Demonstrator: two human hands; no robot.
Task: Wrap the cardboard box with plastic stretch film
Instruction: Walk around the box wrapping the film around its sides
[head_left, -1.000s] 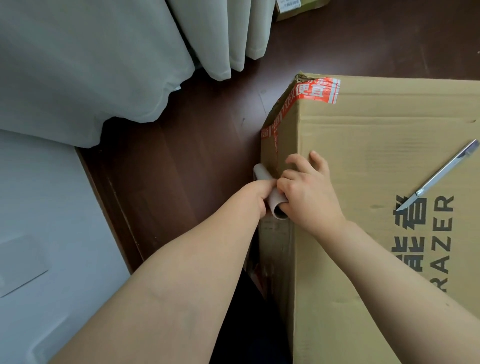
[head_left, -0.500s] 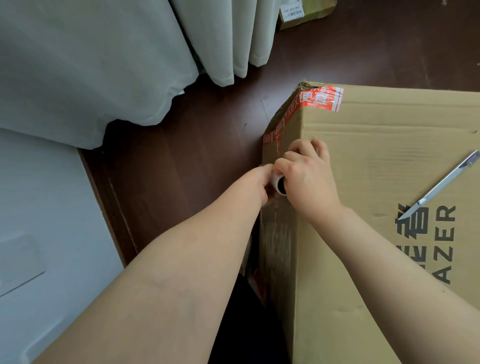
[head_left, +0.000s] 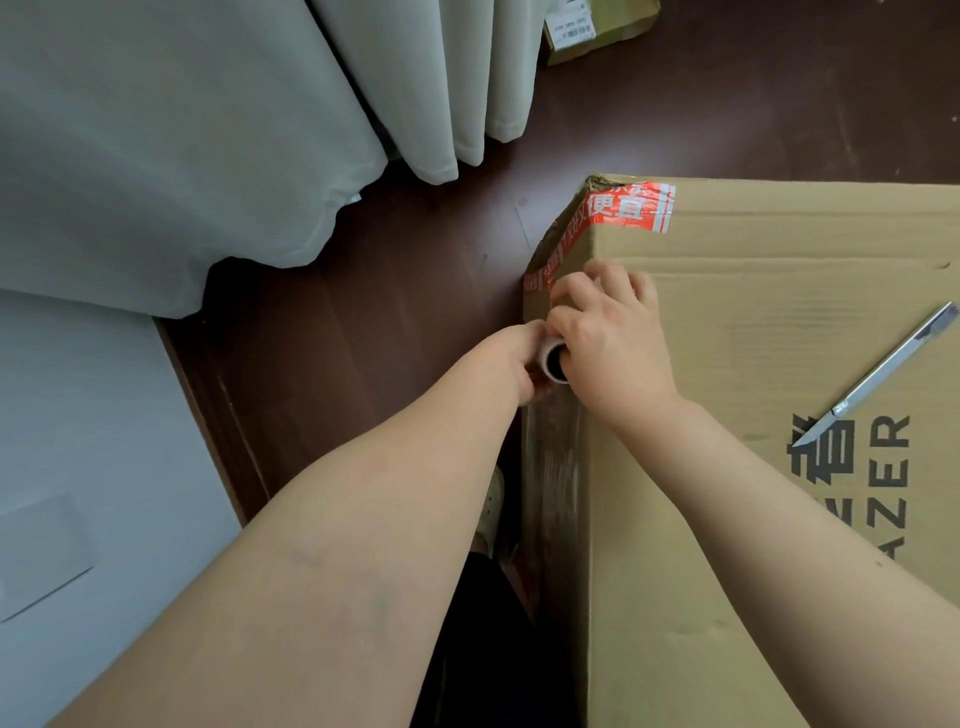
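Both hands have slid farther along the box's left top edge toward its taped far corner, and the tube, seen lengthwise a second ago, now shows only its open end. The left hand (head_left: 517, 364) is clenched around the stretch film roll (head_left: 555, 362), its fingertips hidden beneath. The right hand (head_left: 610, 340) lies against the roll with blurred fingers bent over the edge; whether it grasps the roll or only presses cannot be told. Most of the roll is hidden between the hands. Glossy film (head_left: 556, 467) clings to the cardboard box (head_left: 753, 322) on its left side. A utility knife (head_left: 883, 374) rests on top, well apart. The box's right part is cut off. Red tape (head_left: 623, 205) covers the corner. Curtains (head_left: 260, 130) hang over the dark floor (head_left: 389, 338).
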